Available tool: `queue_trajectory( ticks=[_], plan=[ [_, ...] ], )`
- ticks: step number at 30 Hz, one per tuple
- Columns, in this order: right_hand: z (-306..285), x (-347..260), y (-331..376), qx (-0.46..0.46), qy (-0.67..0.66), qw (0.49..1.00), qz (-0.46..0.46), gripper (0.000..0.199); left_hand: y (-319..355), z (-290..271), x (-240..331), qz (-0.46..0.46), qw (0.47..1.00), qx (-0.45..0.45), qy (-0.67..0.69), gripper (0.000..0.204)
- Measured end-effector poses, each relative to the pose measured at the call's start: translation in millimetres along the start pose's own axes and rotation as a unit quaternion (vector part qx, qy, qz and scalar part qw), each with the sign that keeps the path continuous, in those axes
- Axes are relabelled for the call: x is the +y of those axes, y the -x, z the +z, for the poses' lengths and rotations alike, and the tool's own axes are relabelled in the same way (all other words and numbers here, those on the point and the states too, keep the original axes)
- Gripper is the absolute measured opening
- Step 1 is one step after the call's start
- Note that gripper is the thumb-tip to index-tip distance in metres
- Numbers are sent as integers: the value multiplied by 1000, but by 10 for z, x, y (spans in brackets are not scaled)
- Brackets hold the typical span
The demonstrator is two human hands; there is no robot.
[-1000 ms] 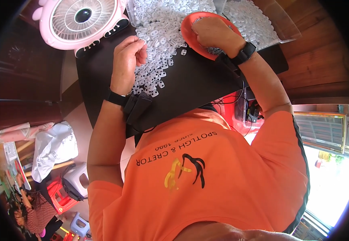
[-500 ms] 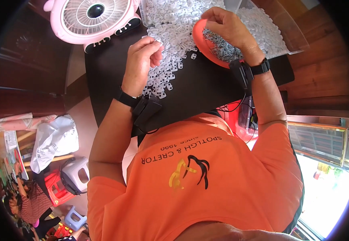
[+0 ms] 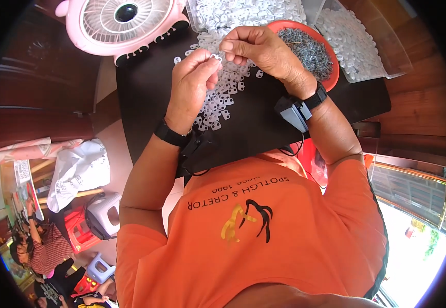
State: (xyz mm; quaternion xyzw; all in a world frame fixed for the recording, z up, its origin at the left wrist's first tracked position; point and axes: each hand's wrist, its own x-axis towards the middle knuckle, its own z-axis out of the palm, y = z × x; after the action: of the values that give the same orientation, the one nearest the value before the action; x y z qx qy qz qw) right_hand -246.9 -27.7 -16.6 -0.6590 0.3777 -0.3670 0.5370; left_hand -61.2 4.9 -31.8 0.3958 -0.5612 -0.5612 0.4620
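Seen from above, my left hand (image 3: 194, 82) and right hand (image 3: 261, 49) meet over the far part of the black table (image 3: 146, 97), the fingertips of both pinched together on one small white plastic piece (image 3: 216, 56) held just above the pile of white pieces (image 3: 218, 100). Just right of the hands sits a red bowl of small metal parts (image 3: 310, 51), with a clear tray of white parts (image 3: 356, 41) beyond it. A pink fan (image 3: 125, 23) stands at far left; nothing blocks the held piece.
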Motion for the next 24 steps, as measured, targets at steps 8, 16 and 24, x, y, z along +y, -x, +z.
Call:
queue_trajectory(
  ticks=[8,16,24],
  plan=[
    [36,61,3,-25,-5,999,-26,21,16,34,33,-9,1000,3,-16,18],
    [82,91,37,-6,20,999,-49,16,30,59,22,-9,999,1,-39,18],
    [115,3,87,-1,132,989,-60,12,21,59,-19,15,996,19,-87,20]
  ],
)
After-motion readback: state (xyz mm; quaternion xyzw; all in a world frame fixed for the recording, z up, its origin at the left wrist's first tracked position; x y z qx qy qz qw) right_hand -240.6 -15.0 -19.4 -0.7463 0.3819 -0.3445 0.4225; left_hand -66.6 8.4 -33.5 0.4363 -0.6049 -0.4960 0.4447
